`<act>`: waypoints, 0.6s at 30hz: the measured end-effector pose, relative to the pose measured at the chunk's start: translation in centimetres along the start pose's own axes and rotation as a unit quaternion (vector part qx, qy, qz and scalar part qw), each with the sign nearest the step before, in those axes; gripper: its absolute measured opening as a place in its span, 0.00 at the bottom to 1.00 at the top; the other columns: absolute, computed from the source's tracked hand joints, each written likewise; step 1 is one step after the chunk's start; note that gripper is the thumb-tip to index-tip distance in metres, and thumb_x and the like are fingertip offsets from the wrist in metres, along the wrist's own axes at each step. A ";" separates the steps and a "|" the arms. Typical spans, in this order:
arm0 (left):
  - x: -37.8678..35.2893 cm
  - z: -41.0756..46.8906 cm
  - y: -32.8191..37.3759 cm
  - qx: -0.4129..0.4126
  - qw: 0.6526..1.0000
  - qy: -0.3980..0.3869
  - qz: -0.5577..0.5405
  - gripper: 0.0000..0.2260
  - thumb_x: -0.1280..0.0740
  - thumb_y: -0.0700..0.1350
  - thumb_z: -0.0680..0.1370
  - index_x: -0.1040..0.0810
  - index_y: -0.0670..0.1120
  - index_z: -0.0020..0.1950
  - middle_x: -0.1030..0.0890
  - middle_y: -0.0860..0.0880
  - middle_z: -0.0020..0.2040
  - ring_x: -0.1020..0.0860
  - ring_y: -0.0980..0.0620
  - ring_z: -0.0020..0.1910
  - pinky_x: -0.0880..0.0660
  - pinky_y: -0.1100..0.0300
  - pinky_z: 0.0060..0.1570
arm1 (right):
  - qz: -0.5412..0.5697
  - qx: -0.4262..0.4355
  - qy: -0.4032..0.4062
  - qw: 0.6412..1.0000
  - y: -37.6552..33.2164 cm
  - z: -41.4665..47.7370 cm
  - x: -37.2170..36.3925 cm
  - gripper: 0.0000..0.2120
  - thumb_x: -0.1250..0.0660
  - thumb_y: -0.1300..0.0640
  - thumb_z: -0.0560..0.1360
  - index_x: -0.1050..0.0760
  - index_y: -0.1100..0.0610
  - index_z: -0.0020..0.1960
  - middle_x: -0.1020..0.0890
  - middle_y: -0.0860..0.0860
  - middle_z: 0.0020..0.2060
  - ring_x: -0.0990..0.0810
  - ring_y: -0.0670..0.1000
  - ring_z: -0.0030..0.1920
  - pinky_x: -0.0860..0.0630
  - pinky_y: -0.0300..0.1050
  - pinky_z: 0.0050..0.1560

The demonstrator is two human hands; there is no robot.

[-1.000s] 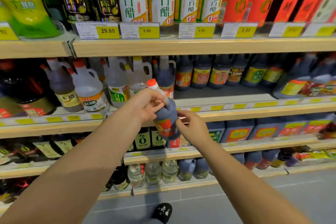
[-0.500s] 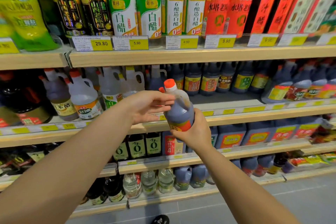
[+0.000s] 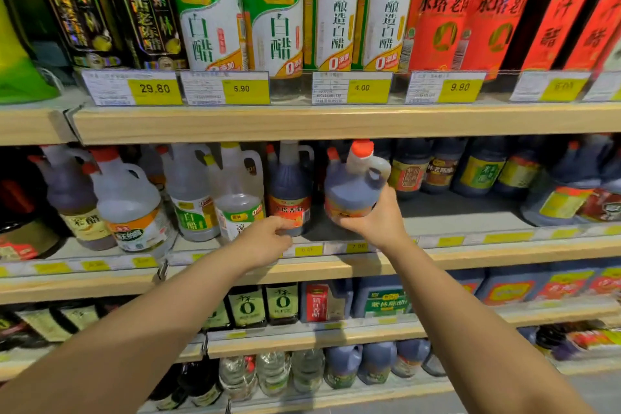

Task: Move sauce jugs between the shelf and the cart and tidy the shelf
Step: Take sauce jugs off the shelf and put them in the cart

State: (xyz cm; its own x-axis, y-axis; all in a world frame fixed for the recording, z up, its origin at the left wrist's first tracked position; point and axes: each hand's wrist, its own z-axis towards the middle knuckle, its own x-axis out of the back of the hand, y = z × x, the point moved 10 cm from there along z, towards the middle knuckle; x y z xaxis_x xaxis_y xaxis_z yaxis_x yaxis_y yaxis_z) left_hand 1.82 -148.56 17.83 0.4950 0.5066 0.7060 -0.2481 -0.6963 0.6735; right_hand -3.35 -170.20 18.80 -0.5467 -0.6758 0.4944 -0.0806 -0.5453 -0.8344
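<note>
Four shelf tiers fill your view, and the second one (image 3: 336,267) is where you are working, its wooden lip carrying yellow price tags (image 3: 307,250). Large vinegar bottles (image 3: 275,23) crowd the top tier; jugs with handles line the one below.

Your right hand (image 3: 373,218) is wrapped around the lower body of a dark jug (image 3: 353,188), palm under the base and fingers closed on the label. That low grip carries the weight and leaves the handle and orange cap free, which suits sliding it into the open gap on the deck just behind it. The jug is tilted a little and appears to sit above the deck rather than on it, though your hand covers its bottom edge, so you cannot be sure.

Your left hand (image 3: 268,235) reaches to the neighbour jug (image 3: 289,191), fingers curled at the foot of its label. Probably you are steadying it or nudging it aside to make room; whether the fingers pinch it or only touch it is not clear, since they are seen from behind.

Hidden from you: no cart is in view. The jugs at far right are smeared by blur and their labels unreadable. The lowest tier is cut off by your forearms, and the two nearest tag prices are too soft to read.
</note>
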 end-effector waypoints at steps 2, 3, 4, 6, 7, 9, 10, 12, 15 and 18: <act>-1.2 0.9 -0.8 0.012 0.999 -0.027 0.026 0.20 0.37 0.46 0.77 0.29 0.50 0.69 0.26 0.50 0.66 0.26 0.51 0.63 0.32 0.63 0.57 | 0.008 -0.011 -0.035 0.999 1.1 1.1 -0.8 0.30 0.17 0.47 0.54 0.23 0.52 0.52 0.17 0.51 0.49 0.18 0.45 0.49 0.19 0.44 0.48; -1.6 1.3 -1.2 0.015 0.999 -0.039 0.035 0.20 0.36 0.47 0.76 0.30 0.50 0.69 0.27 0.50 0.68 0.27 0.51 0.65 0.33 0.62 0.61 | 0.015 -0.023 -0.047 0.999 1.4 1.3 -1.1 0.28 0.17 0.50 0.55 0.21 0.54 0.52 0.16 0.51 0.48 0.17 0.45 0.48 0.19 0.42 0.47; -1.9 1.6 -1.5 0.015 0.998 -0.048 0.041 0.21 0.36 0.47 0.76 0.29 0.50 0.69 0.27 0.50 0.69 0.28 0.52 0.66 0.33 0.61 0.63 | 0.021 -0.038 -0.051 0.998 1.8 1.4 -1.2 0.27 0.18 0.53 0.56 0.22 0.55 0.52 0.16 0.50 0.47 0.17 0.46 0.47 0.20 0.41 0.47; -2.4 2.0 -1.7 0.017 0.997 -0.056 0.054 0.20 0.35 0.48 0.76 0.28 0.49 0.68 0.26 0.50 0.68 0.26 0.52 0.64 0.32 0.61 0.63 | 0.033 -0.055 -0.068 0.996 2.7 1.2 -1.6 0.27 0.19 0.56 0.59 0.26 0.57 0.53 0.19 0.47 0.46 0.19 0.47 0.47 0.23 0.42 0.47; -2.4 2.3 -1.8 0.018 0.997 -0.054 0.061 0.20 0.35 0.48 0.75 0.27 0.49 0.67 0.25 0.50 0.66 0.25 0.52 0.62 0.31 0.61 0.62 | 0.033 -0.059 -0.077 0.995 2.9 1.1 -1.9 0.27 0.19 0.57 0.60 0.29 0.55 0.53 0.21 0.44 0.45 0.21 0.45 0.46 0.25 0.42 0.47; -2.5 2.6 -2.0 0.020 0.996 -0.052 0.065 0.18 0.34 0.49 0.75 0.25 0.49 0.65 0.21 0.50 0.62 0.23 0.53 0.58 0.29 0.63 0.58 | 0.025 -0.066 -0.101 0.992 3.2 1.0 -2.4 0.29 0.19 0.57 0.61 0.32 0.52 0.54 0.24 0.42 0.44 0.23 0.43 0.44 0.27 0.40 0.48; -2.6 2.7 -2.0 0.020 0.996 -0.053 0.067 0.18 0.34 0.49 0.75 0.25 0.49 0.64 0.20 0.50 0.60 0.23 0.54 0.56 0.29 0.64 0.56 | 0.023 -0.070 -0.111 0.991 3.2 1.0 -2.7 0.28 0.19 0.57 0.61 0.32 0.52 0.54 0.24 0.41 0.43 0.23 0.41 0.44 0.26 0.40 0.48; -2.6 2.7 -2.1 0.019 0.996 -0.052 0.065 0.17 0.35 0.49 0.75 0.24 0.50 0.64 0.20 0.51 0.60 0.23 0.54 0.55 0.31 0.65 0.53 | 0.019 -0.075 -0.130 0.988 3.0 1.0 -3.2 0.26 0.20 0.57 0.61 0.30 0.51 0.53 0.23 0.40 0.42 0.23 0.39 0.43 0.25 0.39 0.48; -2.7 2.1 -2.0 0.016 0.998 -0.046 0.050 0.18 0.36 0.48 0.76 0.26 0.49 0.66 0.22 0.50 0.62 0.25 0.54 0.57 0.34 0.66 0.52 | 0.006 -0.083 -0.141 0.987 3.0 0.7 -3.5 0.31 0.20 0.54 0.62 0.29 0.56 0.60 0.20 0.48 0.51 0.20 0.48 0.52 0.23 0.44 0.54; -2.4 0.6 -1.9 0.009 0.999 -0.021 0.033 0.18 0.37 0.48 0.77 0.27 0.49 0.66 0.26 0.49 0.66 0.26 0.52 0.61 0.33 0.63 0.56 | -0.011 -0.085 -0.129 0.988 2.4 -1.4 -3.0 0.31 0.23 0.54 0.66 0.31 0.57 0.65 0.22 0.49 0.55 0.23 0.50 0.56 0.27 0.38 0.50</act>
State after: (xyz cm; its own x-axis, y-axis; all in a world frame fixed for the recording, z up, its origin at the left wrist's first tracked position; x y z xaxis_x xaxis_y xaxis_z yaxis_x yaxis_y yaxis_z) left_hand 1.63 -148.73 14.73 0.5125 0.4382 0.7384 -0.2671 -0.7360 0.6221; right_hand -3.09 -168.77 14.97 -0.3150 -0.7804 0.5402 -0.2402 -0.4851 -0.8408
